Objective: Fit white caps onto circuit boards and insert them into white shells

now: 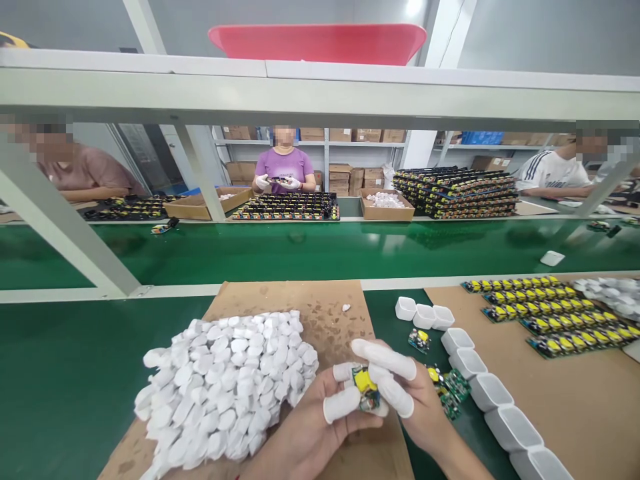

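A small circuit board (367,387) with a yellow-topped part is held between my two hands. My left hand (333,407) grips it from the left between thumb and fingers. From the right, my right hand (403,383) closes its fingers against the board's upper and right side. White finger cots cover several fingertips on both hands. Left of my hands lies a big heap of white wrapped pieces (225,380) on a cardboard sheet (327,300). Right of my right hand are loose circuit boards (453,393), and a single board (419,340) lies farther back.
White plastic cups (493,391) form a curved row on the right. Beyond them lie rows of yellow-topped boards (560,307). A green conveyor belt (300,253) runs across, under a white frame beam (320,100). Several people sit opposite, beside stacked boards (455,193) and cardboard boxes (387,208).
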Action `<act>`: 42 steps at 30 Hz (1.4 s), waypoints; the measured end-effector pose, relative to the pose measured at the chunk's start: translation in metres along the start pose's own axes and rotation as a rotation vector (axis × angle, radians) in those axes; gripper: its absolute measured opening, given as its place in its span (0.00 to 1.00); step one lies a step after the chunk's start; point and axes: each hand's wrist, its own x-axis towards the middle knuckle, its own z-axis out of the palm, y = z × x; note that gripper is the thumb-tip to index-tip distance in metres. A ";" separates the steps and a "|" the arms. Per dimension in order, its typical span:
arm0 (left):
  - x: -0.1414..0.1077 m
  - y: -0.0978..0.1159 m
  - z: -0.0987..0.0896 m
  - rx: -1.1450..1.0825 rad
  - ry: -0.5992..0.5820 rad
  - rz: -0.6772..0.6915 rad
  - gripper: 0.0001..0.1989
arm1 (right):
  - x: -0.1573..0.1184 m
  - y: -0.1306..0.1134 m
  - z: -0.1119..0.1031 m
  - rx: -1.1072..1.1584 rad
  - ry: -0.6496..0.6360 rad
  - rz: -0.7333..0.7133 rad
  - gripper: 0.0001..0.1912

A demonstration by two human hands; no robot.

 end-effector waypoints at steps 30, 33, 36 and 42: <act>-0.003 -0.006 0.005 -0.152 0.061 -0.051 0.14 | -0.012 0.013 0.016 -0.039 0.108 0.025 0.20; -0.003 -0.007 0.003 -0.149 0.070 -0.056 0.14 | -0.011 0.011 0.018 -0.083 0.116 -0.001 0.19; -0.002 -0.008 0.001 -0.141 0.040 -0.038 0.15 | -0.013 0.010 0.019 -0.091 0.109 -0.035 0.18; -0.003 -0.011 -0.003 -0.175 -0.024 -0.037 0.11 | -0.022 0.018 0.021 -0.057 0.123 -0.057 0.17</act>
